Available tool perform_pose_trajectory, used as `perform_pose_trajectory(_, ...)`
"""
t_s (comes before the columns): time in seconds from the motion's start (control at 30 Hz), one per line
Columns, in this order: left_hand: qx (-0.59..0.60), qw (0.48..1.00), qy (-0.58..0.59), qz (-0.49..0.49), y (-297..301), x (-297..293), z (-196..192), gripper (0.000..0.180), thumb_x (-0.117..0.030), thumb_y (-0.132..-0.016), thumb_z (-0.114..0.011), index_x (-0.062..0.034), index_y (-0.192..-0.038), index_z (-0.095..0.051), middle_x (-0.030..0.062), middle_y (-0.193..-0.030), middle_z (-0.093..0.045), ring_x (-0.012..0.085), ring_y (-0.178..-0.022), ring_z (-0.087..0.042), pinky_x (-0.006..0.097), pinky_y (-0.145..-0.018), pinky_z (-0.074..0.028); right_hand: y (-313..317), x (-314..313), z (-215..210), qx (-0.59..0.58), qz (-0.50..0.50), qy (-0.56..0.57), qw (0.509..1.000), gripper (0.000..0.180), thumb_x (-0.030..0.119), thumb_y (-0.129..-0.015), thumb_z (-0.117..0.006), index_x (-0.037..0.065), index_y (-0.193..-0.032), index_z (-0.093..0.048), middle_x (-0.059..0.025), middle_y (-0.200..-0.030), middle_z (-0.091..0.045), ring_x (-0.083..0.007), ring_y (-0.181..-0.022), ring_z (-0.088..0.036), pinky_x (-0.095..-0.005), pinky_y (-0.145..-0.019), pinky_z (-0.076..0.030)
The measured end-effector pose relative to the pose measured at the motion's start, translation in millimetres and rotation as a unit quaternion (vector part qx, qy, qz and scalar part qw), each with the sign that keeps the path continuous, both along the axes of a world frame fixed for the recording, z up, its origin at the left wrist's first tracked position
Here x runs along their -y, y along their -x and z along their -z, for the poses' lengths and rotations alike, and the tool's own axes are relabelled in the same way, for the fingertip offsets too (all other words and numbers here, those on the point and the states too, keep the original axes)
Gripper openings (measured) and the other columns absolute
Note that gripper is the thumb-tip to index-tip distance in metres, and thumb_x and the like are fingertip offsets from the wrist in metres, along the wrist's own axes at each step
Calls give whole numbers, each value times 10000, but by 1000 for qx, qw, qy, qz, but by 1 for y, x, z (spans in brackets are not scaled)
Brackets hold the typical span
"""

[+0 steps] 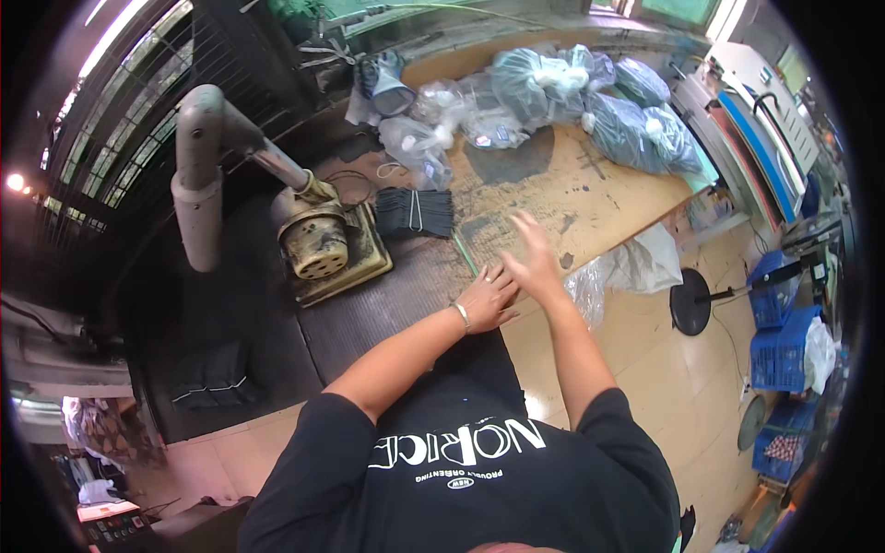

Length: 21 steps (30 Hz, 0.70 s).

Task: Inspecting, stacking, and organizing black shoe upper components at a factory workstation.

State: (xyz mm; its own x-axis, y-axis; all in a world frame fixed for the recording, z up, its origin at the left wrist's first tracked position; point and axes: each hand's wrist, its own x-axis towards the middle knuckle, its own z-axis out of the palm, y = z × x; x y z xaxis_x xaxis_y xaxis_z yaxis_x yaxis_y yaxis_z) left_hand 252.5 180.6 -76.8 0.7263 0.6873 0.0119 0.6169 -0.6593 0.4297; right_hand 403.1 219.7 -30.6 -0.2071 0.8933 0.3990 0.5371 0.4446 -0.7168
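Observation:
My left hand (489,299), with a band at its wrist, is at the near edge of the worktable (544,198), fingers stretched out and a ring on one. Close beside it, my right hand (536,263) reaches over the table edge with its fingers extended and apart. Nothing shows in either hand, and the fingertips of the left lie close to the right palm; whether they touch I cannot tell. Beyond my left hand sits a stack of black flat pieces (415,213) bound with a pale cord. A thin green strip (465,253) runs along the board near my fingers.
A stained, cream-coloured machine (318,244) stands left, under a grey jointed duct (199,175). Another dark bound bundle (217,376) lies on the black mat at far left. Several knotted plastic bags (539,83) line the back. Blue crates (784,355) and a round black base (690,302) stand right.

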Motion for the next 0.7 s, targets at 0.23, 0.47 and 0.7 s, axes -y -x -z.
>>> perform_pose_trajectory(0.23, 147, 975, -1, -165, 94, 66, -23, 768, -119, -723, -731, -2, -1374, -342, 222, -1411, -359, 407, -1281, -384, 435, -1071, -348, 138, -89, 12, 237, -139, 23, 961, 993, 323, -634, -791, 8, -1425, -281, -203, -1490, -280, -343, -1392, -258, -417, -1127, -248)
perform_pose_trajectory(0.47, 163, 927, -96, -324, 156, 75, -61, 1201, -303, -583, -854, 16, -1461, -99, 228, -1504, -171, 405, -1399, -177, 497, -1133, -210, 113, -57, -19, 223, -244, 3, 944, 852, 258, -568, -797, 41, -1312, -443, -170, -1230, -539, -345, -1168, -481, -438, -1014, -350)
perform_pose_trajectory(0.7, 41, 940, 10, -339, 160, 76, -33, 1100, -408, -517, -847, 40, -1361, -303, 211, -1324, -409, 383, -1303, -320, 570, -1126, -133, 120, 16, -5, 205, -400, 40, 892, 842, 218, -599, -808, 58, -1334, -430, -162, -1313, -484, -334, -1265, -419, -462, -1085, -296)
